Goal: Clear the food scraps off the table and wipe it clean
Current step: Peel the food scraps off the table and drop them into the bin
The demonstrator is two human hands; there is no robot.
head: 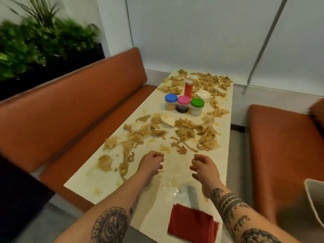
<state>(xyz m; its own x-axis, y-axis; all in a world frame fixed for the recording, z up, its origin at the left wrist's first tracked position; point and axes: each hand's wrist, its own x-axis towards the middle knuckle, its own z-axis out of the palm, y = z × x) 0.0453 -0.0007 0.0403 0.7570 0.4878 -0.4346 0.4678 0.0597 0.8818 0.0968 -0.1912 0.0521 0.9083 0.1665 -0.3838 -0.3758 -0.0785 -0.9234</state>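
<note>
Brownish food scraps point(185, 132) lie scattered over most of the long white table point(112, 181), thickest in the middle and at the far end. A folded red cloth point(192, 225) lies at the near edge, beside a dark blurred object point(192, 197) and a clear plastic wrapper point(169, 188). My left hand point(151, 163) hovers over the near part of the table with fingers loosely curled, holding nothing. My right hand point(204, 168) hovers beside it, fingers also loosely curled and empty. Crumpled white napkins point(167, 121) lie among the scraps.
A rack of three jars with blue, pink and green lids point(184, 104) stands mid-table, a red sauce bottle point(188, 88) behind it. Orange bench seats point(70, 109) flank the table on both sides. A white wall closes the far end. Plants stand at the upper left.
</note>
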